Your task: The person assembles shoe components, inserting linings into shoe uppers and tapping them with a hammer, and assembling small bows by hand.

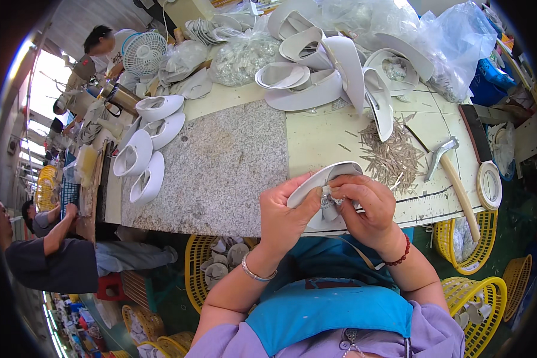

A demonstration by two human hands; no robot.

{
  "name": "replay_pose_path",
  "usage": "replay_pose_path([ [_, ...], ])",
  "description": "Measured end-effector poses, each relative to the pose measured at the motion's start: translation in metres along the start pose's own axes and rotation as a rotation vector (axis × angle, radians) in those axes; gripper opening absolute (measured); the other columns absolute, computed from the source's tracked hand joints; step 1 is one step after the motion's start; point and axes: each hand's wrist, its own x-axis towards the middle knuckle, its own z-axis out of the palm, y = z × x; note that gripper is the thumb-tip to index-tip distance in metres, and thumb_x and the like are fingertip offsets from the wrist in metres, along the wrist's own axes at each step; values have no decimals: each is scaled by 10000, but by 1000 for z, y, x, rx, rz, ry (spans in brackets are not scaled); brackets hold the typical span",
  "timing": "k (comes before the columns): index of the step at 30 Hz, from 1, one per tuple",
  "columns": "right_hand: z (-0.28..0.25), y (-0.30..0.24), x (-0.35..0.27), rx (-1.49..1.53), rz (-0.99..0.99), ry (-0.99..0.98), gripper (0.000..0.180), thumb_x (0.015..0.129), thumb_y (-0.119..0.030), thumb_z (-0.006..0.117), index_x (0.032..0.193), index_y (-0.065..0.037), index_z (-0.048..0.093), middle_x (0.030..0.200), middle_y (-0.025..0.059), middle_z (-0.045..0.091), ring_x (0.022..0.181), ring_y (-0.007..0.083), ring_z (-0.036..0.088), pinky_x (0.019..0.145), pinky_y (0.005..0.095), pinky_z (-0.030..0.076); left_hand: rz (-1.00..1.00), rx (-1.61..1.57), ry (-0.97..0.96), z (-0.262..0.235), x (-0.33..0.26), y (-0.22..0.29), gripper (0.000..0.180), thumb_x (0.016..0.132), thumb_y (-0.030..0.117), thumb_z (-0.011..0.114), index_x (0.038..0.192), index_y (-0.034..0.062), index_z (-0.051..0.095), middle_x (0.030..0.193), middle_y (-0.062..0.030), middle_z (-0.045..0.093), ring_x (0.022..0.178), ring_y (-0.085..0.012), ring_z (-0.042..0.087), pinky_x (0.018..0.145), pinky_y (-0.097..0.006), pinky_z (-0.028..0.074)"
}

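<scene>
Between left fingers (308, 206) and right fingers (364, 194) | white curved piece (320, 181) | tilted

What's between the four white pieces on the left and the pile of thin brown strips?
In the head view: a grey speckled slab, then cream tabletop with a few stray strips near the pile.

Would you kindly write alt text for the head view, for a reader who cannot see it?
The left hand holds a pale curved piece at the near edge of a worktable, with the right hand at its opening. Thin sticks and a hammer lie to the right, with more pale pieces at left.
</scene>
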Motion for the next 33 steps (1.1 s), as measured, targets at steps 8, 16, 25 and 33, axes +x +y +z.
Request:
replay_pose_path([
  [8, -4, 2, 3, 84, 54, -26, 268, 648, 96, 629, 880, -39, 619, 896, 117, 674, 711, 266, 652, 585, 325, 518, 32, 23, -64, -3, 2, 7, 268, 870, 81, 698, 1102, -48, 662, 839, 15, 646, 725, -20, 524, 615, -176, 431],
  [16, -5, 3, 8, 69, 2, -56, 269, 655, 97, 618, 885, -43, 620, 896, 107, 674, 710, 263, 647, 590, 329, 515, 62, 125, -132, -11, 5, 3, 315, 877, 123, 682, 1149, -30, 650, 917, 10, 669, 806, -21, 538, 694, -184, 464],
  [25, -14, 4, 9, 212, 179, -132, 234, 722, 103, 623, 910, -35, 624, 917, 111, 675, 695, 206, 647, 575, 279, 504, 208, 298, -157, -9, 6, 11, 274, 852, 73, 691, 1104, -33, 672, 846, -3, 671, 738, -26, 550, 639, -185, 458],
  [33, -16, 3, 8, 251, 221, -116, 232, 740, 110, 617, 929, -24, 631, 920, 110, 659, 716, 201, 644, 591, 274, 508, 332, 407, -96, -3, 5, 7, 257, 832, 27, 675, 1085, -13, 691, 811, -28, 689, 702, -32, 569, 610, -198, 472],
])
